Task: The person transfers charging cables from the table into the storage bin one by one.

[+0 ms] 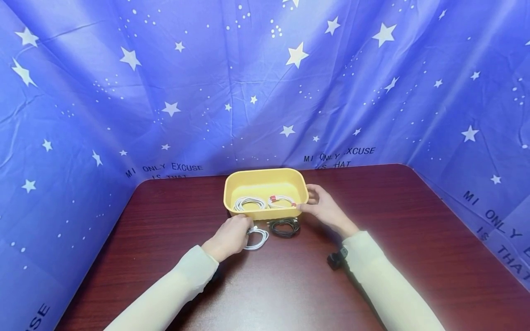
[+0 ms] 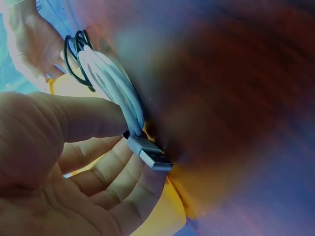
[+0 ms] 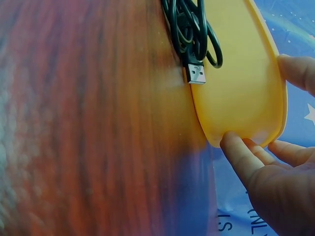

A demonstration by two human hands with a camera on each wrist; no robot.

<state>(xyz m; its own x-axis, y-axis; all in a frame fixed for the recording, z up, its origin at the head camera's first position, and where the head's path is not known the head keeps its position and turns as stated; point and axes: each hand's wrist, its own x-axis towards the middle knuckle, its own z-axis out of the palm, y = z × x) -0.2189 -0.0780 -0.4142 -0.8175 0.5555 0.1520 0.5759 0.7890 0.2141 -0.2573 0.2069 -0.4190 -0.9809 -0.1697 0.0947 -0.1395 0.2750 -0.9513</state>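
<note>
My left hand [image 1: 231,235] pinches a coiled white USB cable [image 2: 110,83] between thumb and fingers, just in front of the yellow bin [image 1: 265,178]. The cable's metal USB plug [image 2: 156,160] sticks out past the fingertips in the left wrist view. My right hand [image 1: 328,212] holds the bin's right end, its thumb at the rim and its fingers against the end wall. Close before the bin lies a coiled black USB cable [image 1: 285,228], its plug [image 3: 197,73] showing in the right wrist view; neither hand touches it.
Inside the bin lie a coiled white cable [image 1: 250,203] on the left and a white cable with red ends [image 1: 281,201] on the right. A dark red wooden table [image 1: 290,285] carries everything. A blue star-patterned curtain [image 1: 207,82] hangs behind and at both sides.
</note>
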